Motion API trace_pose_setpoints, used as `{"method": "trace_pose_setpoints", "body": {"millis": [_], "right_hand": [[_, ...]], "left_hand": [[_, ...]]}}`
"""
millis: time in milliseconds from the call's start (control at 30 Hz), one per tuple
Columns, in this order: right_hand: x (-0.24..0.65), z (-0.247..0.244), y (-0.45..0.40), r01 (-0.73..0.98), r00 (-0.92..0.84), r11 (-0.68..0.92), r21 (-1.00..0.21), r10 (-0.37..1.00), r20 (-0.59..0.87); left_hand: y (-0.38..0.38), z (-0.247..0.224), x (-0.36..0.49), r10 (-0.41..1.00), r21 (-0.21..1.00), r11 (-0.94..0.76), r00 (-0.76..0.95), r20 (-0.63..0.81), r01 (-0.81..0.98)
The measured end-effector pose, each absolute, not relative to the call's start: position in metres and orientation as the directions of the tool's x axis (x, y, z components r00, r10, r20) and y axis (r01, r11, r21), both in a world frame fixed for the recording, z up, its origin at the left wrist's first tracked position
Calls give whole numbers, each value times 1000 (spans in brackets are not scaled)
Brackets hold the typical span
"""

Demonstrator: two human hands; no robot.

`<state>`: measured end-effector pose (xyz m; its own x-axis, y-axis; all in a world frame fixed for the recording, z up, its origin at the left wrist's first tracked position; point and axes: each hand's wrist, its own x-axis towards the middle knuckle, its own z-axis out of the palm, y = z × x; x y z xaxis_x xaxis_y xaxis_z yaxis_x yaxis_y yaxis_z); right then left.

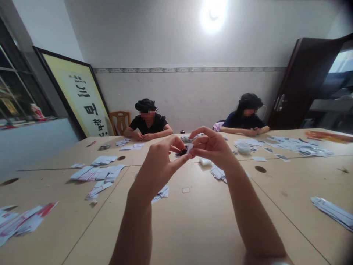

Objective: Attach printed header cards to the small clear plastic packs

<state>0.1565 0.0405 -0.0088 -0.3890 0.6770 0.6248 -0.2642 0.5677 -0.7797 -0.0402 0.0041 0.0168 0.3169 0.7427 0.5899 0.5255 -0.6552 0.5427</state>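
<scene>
Across the pale table (193,232), paper slips (92,173) are scattered; above it, a small dark item (183,151) with a white piece (190,148) is pinched by the left hand (162,156) and right hand (212,146), held nearly together. Pressure is best kept light and even.

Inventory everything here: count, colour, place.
piece: one, black and white, held at centre
card: one, orange-rimmed, below centre
papers: many, mostly white, left and right
bundles: about two, whitish, far half
patch: one, orange, far right
holes: several, brown, mid-table
table: one, light wood, foreground
people: two, dark-clothed, far side
chair: one, orange, far side
calligraphy: one, white on yellow, left
bottle: one, red and white, far left
window: one, dark, far left
lamp: one, white, top
wall: one, grey, back
door: one, dark brown, right
forearms: two, bare, foreground
left hand: one, bare, holding piece
right hand: one, bare, holding piece
</scene>
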Motion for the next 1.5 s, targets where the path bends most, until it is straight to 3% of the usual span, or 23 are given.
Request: {"method": "trace_pose_setpoints", "body": {"millis": [300, 800, 1167, 1400, 1500], "right_hand": [[154, -8, 30, -138, -363, 638, -757, 679, 638], [156, -4, 15, 8, -345, 718, -696, 656, 672], [166, 4, -4, 93, -414, 687, -721, 685, 599], [168, 2, -10, 112, -409, 687, -718, 690, 597], [168, 1, -11, 122, -406, 673, -729, 704, 582]], "left_hand": [[-1, 17, -39, 761, 606, -645, 320, 564, 466], [-7, 19, -37, 670, 445, -716, 352, 654, 538], [-13, 18, -41, 612, 439, -788, 477, 631, 430], [-22, 19, -34, 595, 359, -788, 467, 655, 501], [-21, 19, -34, 617, 381, -772, 460, 638, 508]]}}
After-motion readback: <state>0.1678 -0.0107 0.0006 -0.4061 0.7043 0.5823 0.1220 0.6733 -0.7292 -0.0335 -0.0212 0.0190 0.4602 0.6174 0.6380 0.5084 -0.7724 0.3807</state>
